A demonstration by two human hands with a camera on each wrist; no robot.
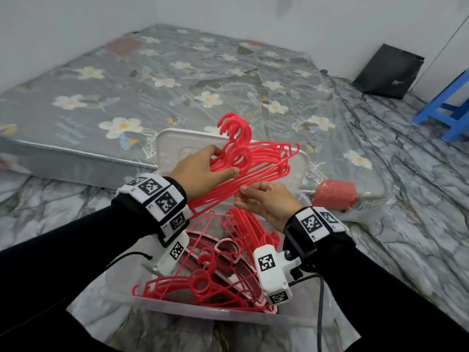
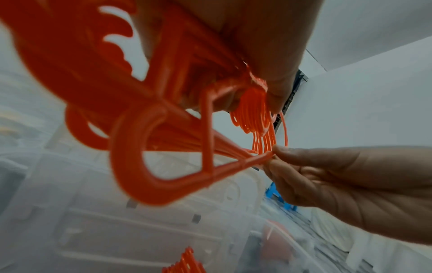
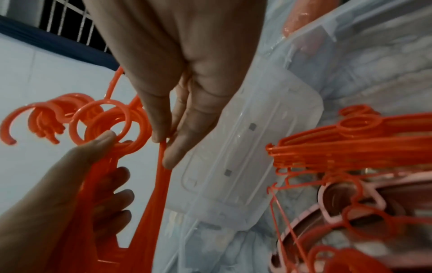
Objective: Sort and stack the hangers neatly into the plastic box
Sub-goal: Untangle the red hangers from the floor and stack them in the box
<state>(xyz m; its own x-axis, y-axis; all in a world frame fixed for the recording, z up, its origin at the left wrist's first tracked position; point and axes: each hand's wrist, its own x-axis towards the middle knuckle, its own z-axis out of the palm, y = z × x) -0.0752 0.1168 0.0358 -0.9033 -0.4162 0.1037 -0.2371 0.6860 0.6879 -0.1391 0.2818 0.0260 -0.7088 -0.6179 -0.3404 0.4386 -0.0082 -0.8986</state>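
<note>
My left hand grips a bundle of red hangers near their rings, hooks up, above the clear plastic box. My right hand pinches the bundle's lower bars between thumb and fingers. In the left wrist view the bundle fills the frame and the right hand's fingertips nip its bar ends. The right wrist view shows the right hand's fingers pinching the bars, with the left hand curled round the rings. More red hangers lie loose in the box over a pink rack.
The box's white lid leans against a flowered mattress behind. A red bag lies to the right on the marbled floor. A blue stool and a black bag stand at the far right by the wall.
</note>
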